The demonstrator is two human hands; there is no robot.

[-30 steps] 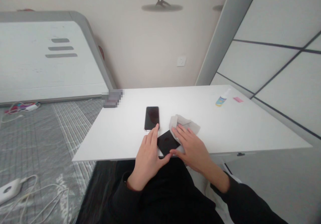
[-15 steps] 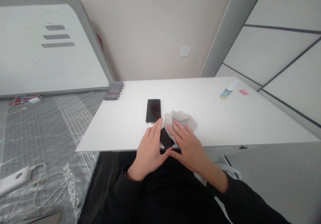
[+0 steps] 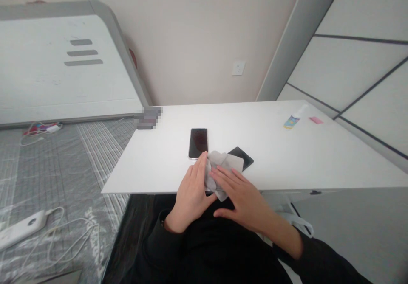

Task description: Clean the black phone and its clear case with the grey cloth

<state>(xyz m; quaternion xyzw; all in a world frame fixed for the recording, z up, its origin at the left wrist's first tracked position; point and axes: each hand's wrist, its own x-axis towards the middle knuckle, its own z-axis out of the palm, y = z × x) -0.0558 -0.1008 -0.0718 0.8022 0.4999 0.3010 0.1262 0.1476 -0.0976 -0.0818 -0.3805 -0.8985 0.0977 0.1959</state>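
A crumpled grey cloth point(image 3: 225, 163) lies under the fingers of my right hand point(image 3: 240, 192), which are stretched out and pressed on it, the thumb spread away. Beneath the cloth is a flat black phone-like slab point(image 3: 244, 156). Only its far right corner shows; the rest is covered. My left hand point(image 3: 193, 190) rests at the cloth's left side with its fingers straight and side by side, its thumb reaching along the near edge. Just beyond the left fingertips a smartphone point(image 3: 198, 143) in a clear case lies with its dark screen up.
The white table point(image 3: 153, 165) has a spray bottle point(image 3: 292, 120) and a pink slip point(image 3: 315, 120) at its far right. A blurred dark object point(image 3: 148, 117) sits on the far left corner. A bed with a white power bank-like device point(image 3: 24, 229) and cables is at the left.
My right hand has slid the cloth toward me and left across the black slab. Its near corner is now covered and its far right corner is exposed. My left hand stays in place.
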